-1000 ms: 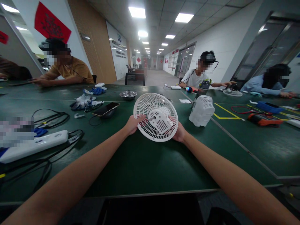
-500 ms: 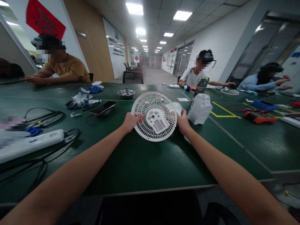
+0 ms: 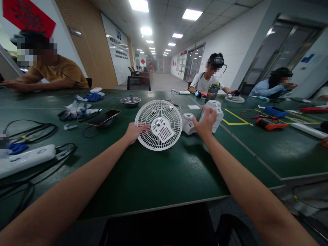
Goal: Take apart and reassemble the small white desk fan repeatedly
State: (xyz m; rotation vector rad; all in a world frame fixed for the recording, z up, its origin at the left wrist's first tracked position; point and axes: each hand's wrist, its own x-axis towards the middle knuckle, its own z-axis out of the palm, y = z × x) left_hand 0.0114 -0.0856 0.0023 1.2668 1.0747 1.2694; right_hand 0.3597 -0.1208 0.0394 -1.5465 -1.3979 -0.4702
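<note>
My left hand [image 3: 132,133] grips the left rim of a round white fan grille [image 3: 143,124], its thumb over the slats. Tilted up above the green table, the grille shows a slotted plate at its centre. My right hand [image 3: 206,123] is open, thumb and fingers apart. A small white vented housing [image 3: 188,123] lies between the grille and that hand, close to the thumb. Behind the right fingers stands a larger white vented housing [image 3: 216,106], partly covered by them; whether they touch it I cannot tell.
A metal bowl [image 3: 130,100], a phone [image 3: 104,118], gloves [image 3: 77,111] and a white power strip [image 3: 33,159] with black cables lie leftward. Rightward are an orange multimeter [image 3: 271,124] and yellow tape [image 3: 237,124]. A dark bottle [image 3: 212,91] stands behind the large housing. Other people sit around the table.
My right hand has left the grille's right side and moved right, opening near the large housing. The small housing has come into view beside the grille. My left hand keeps its hold; the view has turned right.
</note>
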